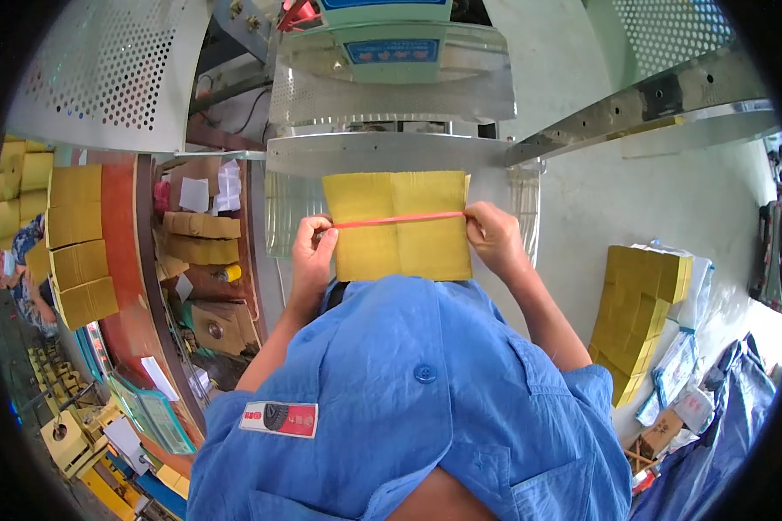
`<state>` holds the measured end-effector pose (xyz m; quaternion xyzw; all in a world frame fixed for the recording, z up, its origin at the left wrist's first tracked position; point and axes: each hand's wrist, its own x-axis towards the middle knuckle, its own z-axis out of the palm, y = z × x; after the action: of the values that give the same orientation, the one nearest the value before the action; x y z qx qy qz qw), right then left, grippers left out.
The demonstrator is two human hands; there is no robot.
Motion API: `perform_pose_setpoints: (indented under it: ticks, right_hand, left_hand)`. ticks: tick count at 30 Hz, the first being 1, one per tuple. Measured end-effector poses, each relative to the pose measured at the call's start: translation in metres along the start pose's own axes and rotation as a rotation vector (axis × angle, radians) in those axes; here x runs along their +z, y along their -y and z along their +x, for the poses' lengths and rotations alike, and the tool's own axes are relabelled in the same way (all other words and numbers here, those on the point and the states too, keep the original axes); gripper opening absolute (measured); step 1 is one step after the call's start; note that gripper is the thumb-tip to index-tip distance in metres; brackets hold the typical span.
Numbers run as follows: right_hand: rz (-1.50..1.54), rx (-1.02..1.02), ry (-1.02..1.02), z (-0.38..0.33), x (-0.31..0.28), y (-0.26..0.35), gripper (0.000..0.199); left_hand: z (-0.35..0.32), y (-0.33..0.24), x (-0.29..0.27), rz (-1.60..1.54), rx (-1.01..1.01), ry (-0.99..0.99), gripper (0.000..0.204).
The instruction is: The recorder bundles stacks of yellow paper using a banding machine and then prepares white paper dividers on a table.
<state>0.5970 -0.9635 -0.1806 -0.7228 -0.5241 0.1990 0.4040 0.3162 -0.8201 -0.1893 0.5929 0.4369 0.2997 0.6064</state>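
A bundle of yellow paper-like sheets [430, 252] stands in front of my body, with a crease down its middle. Across its upper half runs a thin red band [400, 220], stretched nearly straight from one side to the other. My left hand [314, 252] is closed at the bundle's left edge, thumb and fingers pinching the band's left end. At the right edge my right hand [495, 233] is closed too, its fingers gripping the band's other end against the bundle. The back of the bundle is hidden.
Ahead is a metal machine table [374, 149] with a clear guard [391, 100]. To the left, a red-brown bench [123, 252] carries yellow stacks [80, 252], and a person [28, 278] is beyond it. Yellow bundles [639, 304] and a blue tarp [738, 408] lie at right.
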Motion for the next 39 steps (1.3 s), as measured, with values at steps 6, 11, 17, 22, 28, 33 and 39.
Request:
perform_pose_setpoints:
  ticks: [6,11,17,22,28,33,39]
  right_hand:
    - [0.006,-0.071,-0.154,-0.014,0.004,0.004,0.01]
    - [0.171,0.139,-0.177,-0.019,0.013,0.004,0.01]
    - [0.007,0.024,-0.095,-0.013,0.009,0.006,0.01]
    - [-0.068,-0.041,-0.024,-0.004,0.005,0.006,0.008]
    - [-0.142,-0.016,-0.106,-0.061,0.017,-0.027,0.016]
    - [0.397,0.517,-0.192,-0.078,0.036,-0.085,0.018]
    - [0.311,0.354,-0.219,-0.06,0.05,-0.077,0.019]
  left_hand:
    - [0.002,0.001,-0.001,0.001,0.006,0.031,0.006]
    - [0.014,0.014,-0.017,-0.065,-0.076,0.123,0.013]
    - [0.044,0.018,0.005,-0.403,-0.462,0.02,0.05]
    - [0.037,0.017,0.02,-0.235,-0.466,0.022,0.048]
    - [0.054,0.1,0.029,0.401,-0.075,0.008,0.029]
    - [0.046,0.071,0.045,0.711,0.174,-0.08,0.026]
    - [0.046,0.067,0.041,0.702,0.335,-0.274,0.025]
